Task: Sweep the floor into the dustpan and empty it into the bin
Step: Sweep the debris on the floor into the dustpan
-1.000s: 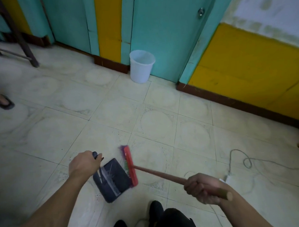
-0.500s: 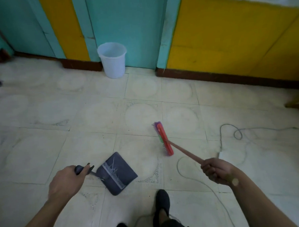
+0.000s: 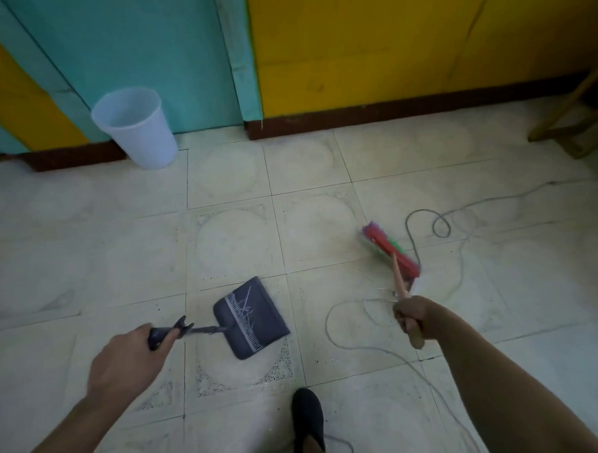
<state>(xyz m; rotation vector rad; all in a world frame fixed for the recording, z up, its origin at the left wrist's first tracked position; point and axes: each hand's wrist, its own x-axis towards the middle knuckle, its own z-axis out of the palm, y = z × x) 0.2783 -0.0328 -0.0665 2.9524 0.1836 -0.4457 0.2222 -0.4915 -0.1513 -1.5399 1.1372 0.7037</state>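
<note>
The left hand [image 3: 125, 359] and right hand [image 3: 417, 316] are both clenched.

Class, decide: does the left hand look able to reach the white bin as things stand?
Probably yes, with a step: the left hand grips the dustpan; only bare tiles lie before the white bin.

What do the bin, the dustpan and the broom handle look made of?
The bin: likely thin plastic, translucent white, matte. The dustpan: probably moulded plastic, dark grey, with a ribbed pale strip. The broom handle: seems wood, reddish-brown, bare pale end below the right hand.
</note>
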